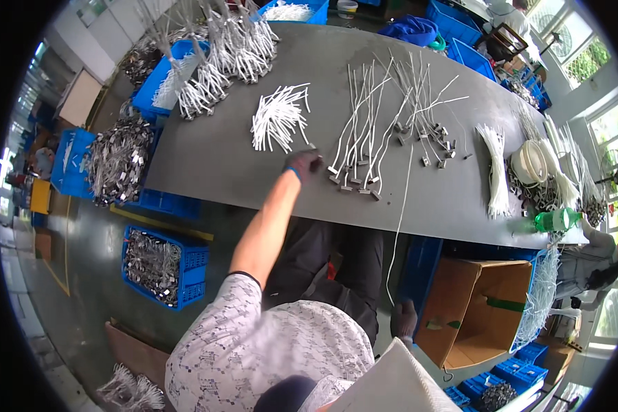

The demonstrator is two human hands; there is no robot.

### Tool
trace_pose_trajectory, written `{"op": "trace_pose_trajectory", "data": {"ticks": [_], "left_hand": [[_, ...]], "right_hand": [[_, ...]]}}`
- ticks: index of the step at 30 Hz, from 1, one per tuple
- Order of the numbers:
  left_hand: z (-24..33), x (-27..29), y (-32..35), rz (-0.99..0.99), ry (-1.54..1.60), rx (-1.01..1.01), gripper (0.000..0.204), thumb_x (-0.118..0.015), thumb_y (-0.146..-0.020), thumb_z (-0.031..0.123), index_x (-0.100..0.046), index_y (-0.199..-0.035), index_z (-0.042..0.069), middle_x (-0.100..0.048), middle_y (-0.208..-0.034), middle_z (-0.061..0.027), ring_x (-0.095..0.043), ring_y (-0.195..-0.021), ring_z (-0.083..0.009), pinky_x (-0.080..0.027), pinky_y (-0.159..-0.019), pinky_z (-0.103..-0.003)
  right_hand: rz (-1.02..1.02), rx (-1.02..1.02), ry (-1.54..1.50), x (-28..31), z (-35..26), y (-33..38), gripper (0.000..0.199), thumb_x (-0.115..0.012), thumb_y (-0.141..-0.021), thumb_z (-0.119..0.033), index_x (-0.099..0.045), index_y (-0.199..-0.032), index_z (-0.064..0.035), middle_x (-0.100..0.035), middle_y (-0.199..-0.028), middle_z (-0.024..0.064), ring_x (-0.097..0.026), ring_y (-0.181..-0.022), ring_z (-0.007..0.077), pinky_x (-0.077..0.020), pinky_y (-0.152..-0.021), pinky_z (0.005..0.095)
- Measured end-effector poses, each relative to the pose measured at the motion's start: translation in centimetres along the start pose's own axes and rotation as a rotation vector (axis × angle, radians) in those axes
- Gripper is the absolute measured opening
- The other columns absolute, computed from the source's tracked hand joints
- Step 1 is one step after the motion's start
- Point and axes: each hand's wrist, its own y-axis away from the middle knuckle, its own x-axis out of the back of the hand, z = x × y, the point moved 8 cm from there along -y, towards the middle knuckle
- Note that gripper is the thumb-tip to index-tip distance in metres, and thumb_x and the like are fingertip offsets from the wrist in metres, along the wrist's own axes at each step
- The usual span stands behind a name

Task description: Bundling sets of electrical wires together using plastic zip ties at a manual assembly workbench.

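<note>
White tubes (279,118) just beyond left hand (303,163).

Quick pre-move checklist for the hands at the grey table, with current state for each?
1. Left hand on the table by the work: ok, gloved, at the near edge of the white cable bundle.
2. Left hand grip: cannot tell whether it is closed on anything.
3. Right hand free: cannot tell; it hangs low beside the cardboard box, near a white cable trailing off the table edge.
4. Cables with metal ends within reach: ok, fanned out just right of the left hand.
5. Trailing cable secured: not ok, it dangles over the edge.
6. Green bottle: ok, lying far right, away from both hands.
</note>
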Motion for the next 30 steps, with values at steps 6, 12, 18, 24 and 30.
{"op": "trace_pose_trajectory", "data": {"ticks": [6, 12, 18, 24, 30], "left_hand": [[-3.4, -13.2, 9.8, -0.376, 0.273, -0.015, 0.016, -0.069, -0.094, 0.012, -0.064, -0.104, 0.002, -0.070, -0.095, -0.0121, -0.071, -0.081, -0.0259, -0.062, -0.071, -0.040], [4.4, -14.4, 14.6, -0.106, 0.178, -0.518, 0.012, -0.058, -0.101, 0.010, -0.060, -0.104, -0.001, -0.071, -0.093, -0.0136, -0.072, -0.077, -0.0227, -0.063, -0.068, -0.036], [5.9, -15.1, 16.0, -0.054, -0.083, -0.709, 0.014, -0.060, -0.101, 0.011, -0.061, -0.103, -0.002, -0.072, -0.086, -0.0124, -0.071, -0.071, -0.0190, -0.062, -0.065, -0.033], [2.8, -14.2, 13.4, -0.135, -0.087, -0.346, 0.011, -0.063, -0.096, 0.010, -0.064, -0.098, -0.001, -0.072, -0.080, -0.0113, -0.072, -0.065, -0.0204, -0.060, -0.057, -0.034], [2.0, -15.0, 13.3, -0.375, -0.309, -0.247, 0.015, -0.066, -0.097, 0.016, -0.066, -0.097, 0.001, -0.072, -0.082, -0.0087, -0.071, -0.071, -0.0186, -0.060, -0.062, -0.034]], "right_hand": [[-0.042, 0.433, 0.249, -0.1, -13.6, -4.1, 0.014, -0.062, -0.090, -0.017, -0.068, -0.101, -0.0107, -0.072, -0.089, 0.0201, -0.071, -0.087, 0.0406, -0.0554, -0.073, 0.0467], [-0.050, 0.297, 0.491, 1.3, -9.6, -4.2, 0.018, -0.064, -0.088, -0.029, -0.067, -0.098, -0.0140, -0.072, -0.089, 0.0204, -0.068, -0.088, 0.0449, -0.0543, -0.072, 0.0535], [-0.020, 0.172, 0.381, 1.4, -5.3, -3.8, 0.020, -0.063, -0.089, -0.028, -0.069, -0.103, -0.0157, -0.071, -0.093, 0.0217, -0.067, -0.091, 0.0467, -0.0543, -0.074, 0.0546], [0.057, 0.160, -0.301, 2.1, -4.4, -4.3, 0.019, -0.057, -0.093, -0.019, -0.068, -0.103, -0.0073, -0.069, -0.075, 0.0112, -0.066, -0.061, 0.0264, -0.0520, -0.055, 0.0386], [-0.182, -0.160, -0.531, 0.3, -2.4, -2.8, 0.023, -0.053, -0.100, -0.023, -0.068, -0.110, -0.0081, -0.059, -0.067, 0.0043, -0.052, -0.046, 0.0132, -0.0370, -0.040, 0.0297]]}}
